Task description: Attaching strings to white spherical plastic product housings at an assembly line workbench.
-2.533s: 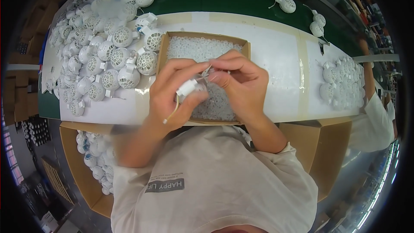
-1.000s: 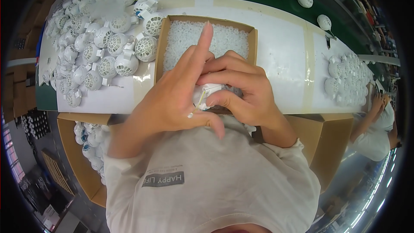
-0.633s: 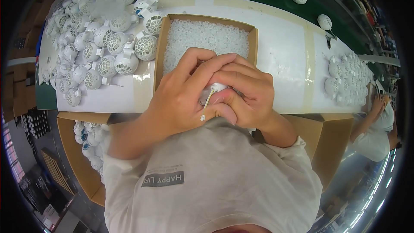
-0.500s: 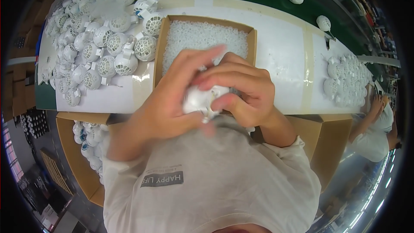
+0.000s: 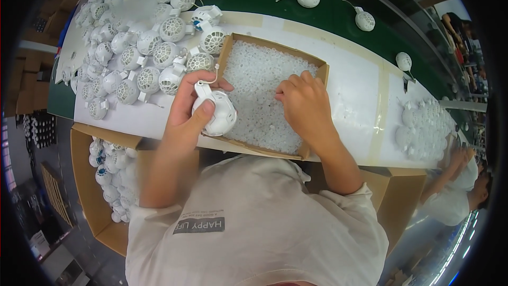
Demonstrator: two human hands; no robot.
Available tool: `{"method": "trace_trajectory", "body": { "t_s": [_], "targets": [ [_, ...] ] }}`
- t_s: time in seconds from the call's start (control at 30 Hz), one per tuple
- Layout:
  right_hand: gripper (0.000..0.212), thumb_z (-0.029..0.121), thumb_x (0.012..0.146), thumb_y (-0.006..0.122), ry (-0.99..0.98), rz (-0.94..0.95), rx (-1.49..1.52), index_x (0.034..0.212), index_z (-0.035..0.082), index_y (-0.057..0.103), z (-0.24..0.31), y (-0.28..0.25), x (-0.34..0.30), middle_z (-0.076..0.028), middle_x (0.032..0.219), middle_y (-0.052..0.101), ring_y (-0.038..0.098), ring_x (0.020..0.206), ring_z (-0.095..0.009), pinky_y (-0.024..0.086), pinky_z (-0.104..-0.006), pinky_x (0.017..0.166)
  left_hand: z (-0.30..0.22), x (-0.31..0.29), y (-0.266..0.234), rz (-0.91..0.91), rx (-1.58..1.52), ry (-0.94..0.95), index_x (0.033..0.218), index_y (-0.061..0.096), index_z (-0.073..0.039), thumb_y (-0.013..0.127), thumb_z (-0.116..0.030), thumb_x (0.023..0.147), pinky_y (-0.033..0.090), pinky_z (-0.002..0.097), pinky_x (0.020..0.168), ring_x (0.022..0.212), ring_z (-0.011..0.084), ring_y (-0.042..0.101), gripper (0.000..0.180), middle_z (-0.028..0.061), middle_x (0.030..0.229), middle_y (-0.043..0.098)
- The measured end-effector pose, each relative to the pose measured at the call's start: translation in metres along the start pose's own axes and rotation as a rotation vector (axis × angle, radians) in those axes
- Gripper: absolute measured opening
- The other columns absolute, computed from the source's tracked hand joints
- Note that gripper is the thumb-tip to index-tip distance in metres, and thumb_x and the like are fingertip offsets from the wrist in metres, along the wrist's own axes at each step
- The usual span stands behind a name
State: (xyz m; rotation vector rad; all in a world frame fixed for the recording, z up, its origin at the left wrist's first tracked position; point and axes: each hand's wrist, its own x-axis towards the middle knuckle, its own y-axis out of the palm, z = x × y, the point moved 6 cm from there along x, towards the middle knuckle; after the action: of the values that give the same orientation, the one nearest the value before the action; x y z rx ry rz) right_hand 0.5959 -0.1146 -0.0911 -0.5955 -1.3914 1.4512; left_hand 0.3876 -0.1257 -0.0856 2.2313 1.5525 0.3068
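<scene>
My left hand [image 5: 186,107] is closed round a white round grilled device [image 5: 222,117]. A white tab with a thin looped cord sticks up from the device, and my thumb presses against its side. This hand is at the near left corner of a shallow cardboard tray [image 5: 322,78]. Small clear plastic pieces [image 5: 254,71] fill the tray. Above them, toward the tray's right side, my right hand [image 5: 307,105] has its fingertips pinched together. Whatever sits between those fingertips is too small to make out.
White grilled devices [image 5: 165,53] are heaped on the table's left. Several lie on the green surface [image 5: 338,1] behind. Clear round parts [image 5: 423,130] cluster at the right, near another person [image 5: 450,201]. Below the table edge stand a left carton [image 5: 84,180] of devices and a right carton [image 5: 405,193].
My hands were together round the device before my chest. They have parted: the left carries the device leftward, and the right has moved over the clear pieces. The view has shifted slightly.
</scene>
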Motion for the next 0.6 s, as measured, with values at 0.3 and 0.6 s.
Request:
{"method": "trace_trajectory", "body": {
  "t_s": [0.3,0.6],
  "targets": [
    [0.005,0.008,0.077,0.073,0.08,0.02,-0.039,0.082,0.007,0.072,0.017,-0.013,-0.006,-0.006,0.08,0.062,0.056,0.085,-0.026,0.047,-0.0387,0.076,-0.028,-0.007,-0.003,0.062,0.413,0.223,0.116,0.055,-0.004,0.056,-0.008,0.1,0.042,0.0289,0.096,0.105,0.0149,0.055,0.016,0.0073,0.112,0.058],
    [0.009,0.006,0.079,0.073,0.104,0.075,0.082,0.088,0.004,0.075,0.014,-0.021,-0.01,-0.009,0.081,0.066,0.058,0.083,-0.029,0.049,-0.0374,0.073,-0.034,0.004,0.003,0.025,0.46,0.308,0.105,0.056,-0.003,0.057,-0.006,0.098,0.041,0.0294,0.095,0.103,0.0166,0.054,0.007,0.0087,0.107,0.059]
  ]
}}
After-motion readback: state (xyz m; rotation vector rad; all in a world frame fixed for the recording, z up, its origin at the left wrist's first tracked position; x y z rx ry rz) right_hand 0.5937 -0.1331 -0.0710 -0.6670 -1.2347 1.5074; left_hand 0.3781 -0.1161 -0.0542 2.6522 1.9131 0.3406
